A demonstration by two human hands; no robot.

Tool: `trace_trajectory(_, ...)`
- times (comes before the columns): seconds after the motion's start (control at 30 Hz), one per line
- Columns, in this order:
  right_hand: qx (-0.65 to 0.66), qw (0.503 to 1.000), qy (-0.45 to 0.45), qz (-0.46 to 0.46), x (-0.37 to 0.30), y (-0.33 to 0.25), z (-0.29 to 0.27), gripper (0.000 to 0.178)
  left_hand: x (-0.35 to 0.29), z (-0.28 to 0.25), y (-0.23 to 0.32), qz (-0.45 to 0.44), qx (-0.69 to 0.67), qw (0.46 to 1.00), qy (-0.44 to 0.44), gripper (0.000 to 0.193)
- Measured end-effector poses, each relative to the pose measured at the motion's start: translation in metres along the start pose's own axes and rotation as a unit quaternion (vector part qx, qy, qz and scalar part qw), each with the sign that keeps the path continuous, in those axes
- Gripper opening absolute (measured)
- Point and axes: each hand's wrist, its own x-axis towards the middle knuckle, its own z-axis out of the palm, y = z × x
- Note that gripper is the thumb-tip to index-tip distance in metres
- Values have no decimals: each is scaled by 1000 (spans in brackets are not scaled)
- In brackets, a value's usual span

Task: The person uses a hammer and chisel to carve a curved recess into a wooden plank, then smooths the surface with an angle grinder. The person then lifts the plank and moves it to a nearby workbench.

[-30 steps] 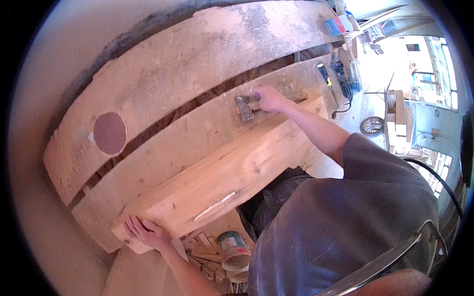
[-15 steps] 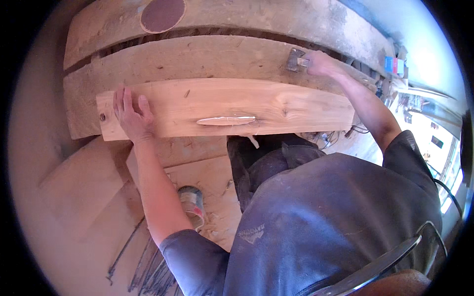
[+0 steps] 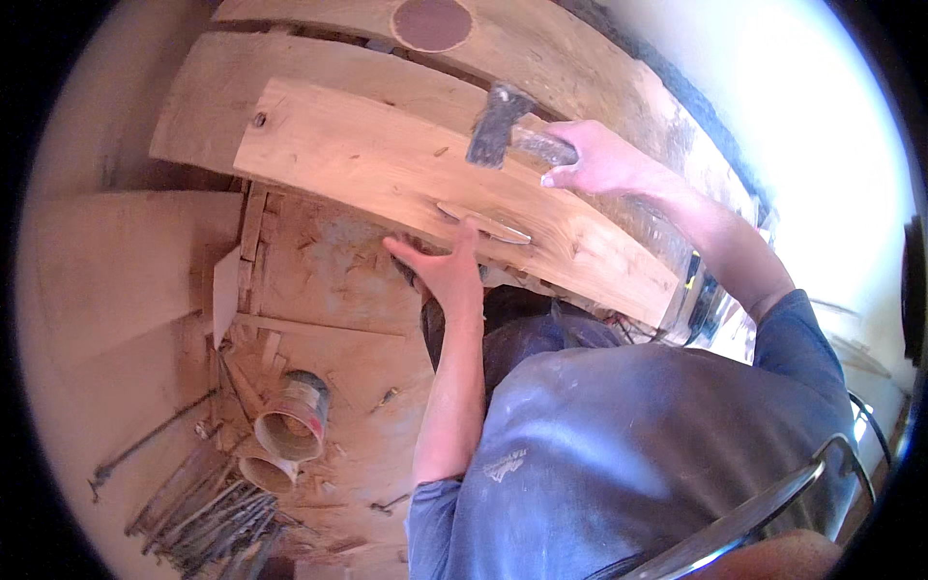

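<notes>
A long pale wooden plank (image 3: 377, 145) lies slantwise on the workbench, a dark knot near its far left end. Close to its near edge is a narrow, lens-shaped wood piece (image 3: 498, 229) with a whitish edge. My left hand (image 3: 452, 271) is at this near edge, thumb and index spread; the index fingertip reaches the narrow piece, and the other fingers are partly hidden. My right hand (image 3: 599, 159) grips the handle of a hammer (image 3: 498, 126), close to its dark, blocky metal head. The hammer is over the plank, its head left of my hand.
Behind the plank runs the thick workbench (image 3: 319, 60), with a gap between its boards and a round dark disc (image 3: 432, 23) on the far board. Down on the floor at left are a bucket (image 3: 292, 425) and a heap of metal rods (image 3: 208, 522).
My left hand has left the plank's left end for the narrow piece. My right hand has brought the hammer from the bench over the plank. The view has turned.
</notes>
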Motion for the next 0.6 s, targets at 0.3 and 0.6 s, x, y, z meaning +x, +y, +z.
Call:
trace_trajectory(0.3,-236,958,-141,-84,73,-56,18,26,3,24,-30,22,-104,994,2,118)
trace_trajectory(0.6,-312,926,-206,-45,95,-78,18,25,-1,27,-36,22,-171,985,13,117)
